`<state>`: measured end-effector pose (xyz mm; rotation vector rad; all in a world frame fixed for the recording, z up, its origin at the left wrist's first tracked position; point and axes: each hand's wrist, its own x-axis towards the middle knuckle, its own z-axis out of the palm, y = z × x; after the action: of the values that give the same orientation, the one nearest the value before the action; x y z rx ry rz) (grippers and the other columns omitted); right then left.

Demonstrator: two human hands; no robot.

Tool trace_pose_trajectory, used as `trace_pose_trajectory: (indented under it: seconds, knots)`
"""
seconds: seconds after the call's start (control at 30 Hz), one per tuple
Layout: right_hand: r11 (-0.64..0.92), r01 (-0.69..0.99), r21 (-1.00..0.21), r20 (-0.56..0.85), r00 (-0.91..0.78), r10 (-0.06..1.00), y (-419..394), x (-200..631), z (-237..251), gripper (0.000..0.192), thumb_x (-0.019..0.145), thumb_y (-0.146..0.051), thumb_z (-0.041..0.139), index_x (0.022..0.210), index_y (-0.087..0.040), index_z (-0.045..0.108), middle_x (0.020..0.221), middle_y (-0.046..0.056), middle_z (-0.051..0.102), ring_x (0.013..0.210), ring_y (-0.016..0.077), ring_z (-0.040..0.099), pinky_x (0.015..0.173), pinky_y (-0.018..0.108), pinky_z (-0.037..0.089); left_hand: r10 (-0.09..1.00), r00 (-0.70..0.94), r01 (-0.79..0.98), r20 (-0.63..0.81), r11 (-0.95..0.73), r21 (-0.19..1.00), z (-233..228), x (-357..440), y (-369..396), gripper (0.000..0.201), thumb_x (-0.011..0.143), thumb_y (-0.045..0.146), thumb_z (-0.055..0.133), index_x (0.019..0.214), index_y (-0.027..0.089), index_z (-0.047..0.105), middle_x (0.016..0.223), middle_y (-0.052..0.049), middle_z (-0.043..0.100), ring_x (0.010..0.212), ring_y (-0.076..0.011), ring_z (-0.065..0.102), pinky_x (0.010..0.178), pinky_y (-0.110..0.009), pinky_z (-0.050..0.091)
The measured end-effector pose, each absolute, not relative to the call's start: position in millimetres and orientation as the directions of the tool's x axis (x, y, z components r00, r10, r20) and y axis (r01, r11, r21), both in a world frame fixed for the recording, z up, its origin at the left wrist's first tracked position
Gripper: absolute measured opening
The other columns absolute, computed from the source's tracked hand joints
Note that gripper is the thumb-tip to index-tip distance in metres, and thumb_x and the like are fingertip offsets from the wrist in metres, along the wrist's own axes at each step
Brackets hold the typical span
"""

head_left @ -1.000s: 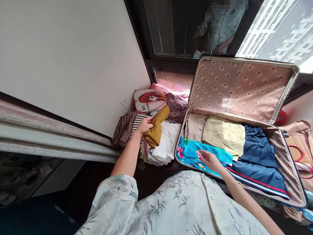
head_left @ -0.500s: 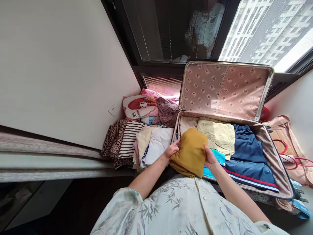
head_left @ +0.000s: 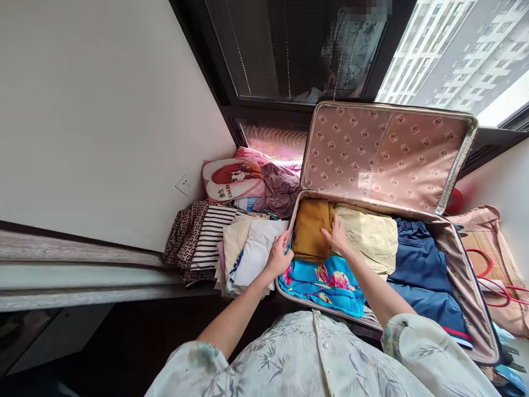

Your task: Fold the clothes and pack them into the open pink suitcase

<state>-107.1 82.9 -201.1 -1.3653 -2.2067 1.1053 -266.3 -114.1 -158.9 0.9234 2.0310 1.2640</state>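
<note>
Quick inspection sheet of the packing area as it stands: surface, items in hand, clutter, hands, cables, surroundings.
Surface: open suitcase lying flat, patterned lid propped up against the window.
Job's things: folded mustard garment in the case's back-left corner, beside a cream garment, above a turquoise floral garment; navy trousers on the right.
Clutter: folded pile of white clothes, striped top, leopard-print cloth, cartoon cushion, mauve cloth.
Hands: left hand at the case's left rim; right hand resting flat on the mustard garment's right edge.
Cables: red cord right of the case.
Surroundings: white wall, wall socket, window.
</note>
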Motion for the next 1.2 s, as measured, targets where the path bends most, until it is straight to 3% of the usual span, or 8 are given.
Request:
trace_pose_trajectory:
  seconds: [0.13, 0.33, 0.6, 0.77, 0.9, 1.03, 1.1, 1.2]
  knots:
    - [0.574, 0.731, -0.369, -0.046, -0.632, 0.774, 53, -128, -240, 0.076, 0.095, -0.056, 0.054, 0.163, -0.032, 0.032, 0.174, 0.016, 0.01, 0.156, 0.0469, 0.012, 0.113, 0.07, 0.028, 0.824, -0.566, 0.443, 0.029, 0.275, 0.853, -167, -260, -180, 0.061, 0.081, 0.007, 0.054, 0.139, 0.022, 0.059, 0.129, -0.012, 0.059, 0.119, -0.0238, 0.061, 0.087, -0.034, 0.06]
    - [0.714, 0.671, -0.202, -0.116, -0.74, 0.662, 25, -154, -282, 0.062, 0.102, -0.055, 0.04, 0.162, -0.039, 0.033, 0.174, 0.012, 0.014, 0.156, 0.0479, 0.009, 0.114, 0.074, 0.021, 0.768, -0.638, 0.603, 0.054, 0.454, 0.656, -181, -269, -233, 0.056, 0.083, 0.006, 0.055, 0.136, 0.02, 0.06, 0.13, -0.013, 0.057, 0.124, -0.0267, 0.057, 0.109, -0.045, 0.05]
    - [0.703, 0.687, -0.184, -0.235, -0.726, 0.647, 41, -157, -277, 0.063, 0.103, -0.059, 0.034, 0.162, -0.039, 0.034, 0.173, 0.011, 0.02, 0.156, 0.0441, 0.017, 0.114, 0.07, 0.025, 0.516, -0.842, 0.465, -0.157, 0.842, 0.274, -191, -324, -230, 0.055, 0.088, 0.028, 0.072, 0.138, 0.013, 0.056, 0.13, -0.019, 0.058, 0.12, -0.0344, 0.057, 0.106, -0.047, 0.043]
    - [0.687, 0.702, -0.189, -0.186, -0.712, 0.677, 30, -141, -261, 0.059, 0.102, -0.049, 0.04, 0.157, -0.029, 0.044, 0.167, 0.015, 0.032, 0.152, 0.0372, 0.028, 0.112, 0.059, 0.034, 0.592, -0.797, 0.571, -0.114, 0.802, 0.177, -183, -332, -229, 0.049, 0.084, 0.033, 0.078, 0.126, 0.015, 0.062, 0.123, -0.015, 0.059, 0.114, -0.0338, 0.056, 0.102, -0.044, 0.043]
    - [0.65, 0.726, -0.224, -0.106, -0.681, 0.725, 4, -127, -257, 0.051, 0.1, -0.04, 0.045, 0.148, -0.024, 0.051, 0.158, 0.018, 0.042, 0.141, 0.0357, 0.039, 0.102, 0.052, 0.044, 0.713, -0.698, 0.689, -0.06, 0.693, 0.213, -183, -315, -223, 0.051, 0.082, 0.03, 0.081, 0.127, 0.017, 0.062, 0.128, -0.016, 0.056, 0.116, -0.0338, 0.053, 0.101, -0.045, 0.045]
    - [0.631, 0.717, -0.296, -0.088, -0.678, 0.73, -20, -113, -258, 0.048, 0.096, -0.034, 0.05, 0.142, -0.023, 0.054, 0.153, 0.017, 0.046, 0.132, 0.0352, 0.046, 0.095, 0.049, 0.048, 0.852, -0.507, 0.742, -0.132, 0.509, 0.437, -197, -291, -216, 0.038, 0.088, 0.03, 0.075, 0.122, 0.016, 0.065, 0.118, -0.012, 0.058, 0.109, -0.0263, 0.057, 0.099, -0.038, 0.048]
    - [0.621, 0.709, -0.335, -0.09, -0.68, 0.728, -27, -105, -260, 0.048, 0.095, -0.032, 0.05, 0.141, -0.021, 0.056, 0.151, 0.017, 0.048, 0.129, 0.035, 0.049, 0.094, 0.05, 0.049, 0.852, -0.505, 0.722, -0.141, 0.506, 0.472, -202, -287, -216, 0.029, 0.092, 0.024, 0.069, 0.121, 0.018, 0.066, 0.114, -0.01, 0.059, 0.107, -0.0246, 0.058, 0.098, -0.037, 0.049]
    - [0.606, 0.692, -0.392, -0.067, -0.679, 0.731, -31, -91, -266, 0.045, 0.094, -0.031, 0.049, 0.136, -0.02, 0.059, 0.146, 0.018, 0.052, 0.126, 0.034, 0.051, 0.095, 0.05, 0.051, 0.772, -0.631, 0.699, -0.074, 0.608, 0.377, -199, -296, -223, 0.033, 0.091, 0.02, 0.068, 0.123, 0.018, 0.064, 0.119, -0.011, 0.058, 0.111, -0.0273, 0.057, 0.101, -0.041, 0.046]
